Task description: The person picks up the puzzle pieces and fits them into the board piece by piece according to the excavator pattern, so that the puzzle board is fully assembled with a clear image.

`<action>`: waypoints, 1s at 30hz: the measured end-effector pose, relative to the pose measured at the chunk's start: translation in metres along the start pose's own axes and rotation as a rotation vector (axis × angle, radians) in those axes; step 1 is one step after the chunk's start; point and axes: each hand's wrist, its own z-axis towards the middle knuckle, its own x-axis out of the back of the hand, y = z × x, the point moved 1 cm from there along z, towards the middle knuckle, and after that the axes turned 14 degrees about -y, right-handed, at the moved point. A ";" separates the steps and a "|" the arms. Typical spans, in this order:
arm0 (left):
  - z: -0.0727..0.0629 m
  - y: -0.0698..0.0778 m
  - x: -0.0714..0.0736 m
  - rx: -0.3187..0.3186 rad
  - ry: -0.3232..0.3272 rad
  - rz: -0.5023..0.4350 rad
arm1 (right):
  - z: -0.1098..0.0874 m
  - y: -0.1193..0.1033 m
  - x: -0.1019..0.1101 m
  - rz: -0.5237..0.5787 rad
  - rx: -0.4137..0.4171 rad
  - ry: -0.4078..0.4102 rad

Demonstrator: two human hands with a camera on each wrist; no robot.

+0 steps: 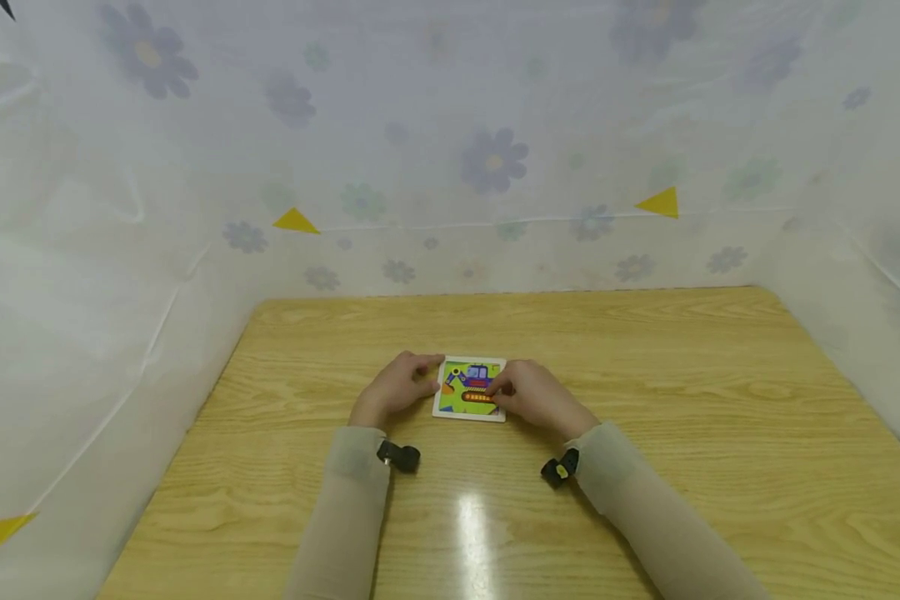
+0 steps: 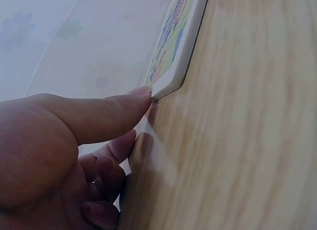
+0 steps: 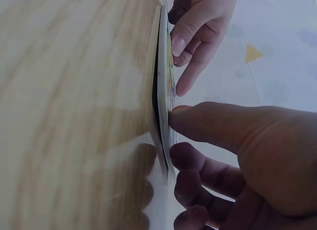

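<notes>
A small picture puzzle in a white frame (image 1: 471, 418) lies flat on the table, showing a blue and red excavator on green. At its left edge is my left hand (image 1: 401, 385), with the thumb touching the frame's side and the index finger near the upper left corner. In the left wrist view, that thumb (image 2: 111, 114) is fairly straight at the corner, the other fingers bent below it. My right hand (image 1: 536, 396) reaches over the puzzle's right side, thumb and fingertips on the picture. The right thumb (image 3: 208, 121) rests on the surface; between thumb and fingers no piece shows.
The puzzle lies on a wood-grain table (image 1: 645, 358). A pale flowered curtain (image 1: 420, 167) rises behind the table and along both sides, with yellow triangles on it. Black wrist cameras (image 1: 401, 457) sit on both cuffs.
</notes>
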 end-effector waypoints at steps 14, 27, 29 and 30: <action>0.001 -0.002 0.000 -0.018 0.007 -0.030 | -0.002 0.004 0.004 0.056 0.001 -0.046; 0.003 -0.006 0.000 -0.002 0.019 -0.034 | -0.003 0.005 0.004 0.031 0.007 -0.027; 0.003 -0.006 0.000 -0.005 0.018 -0.034 | -0.004 0.005 0.005 0.045 0.002 -0.033; 0.003 -0.006 0.000 -0.006 0.017 -0.034 | -0.005 0.005 0.005 0.051 -0.001 -0.036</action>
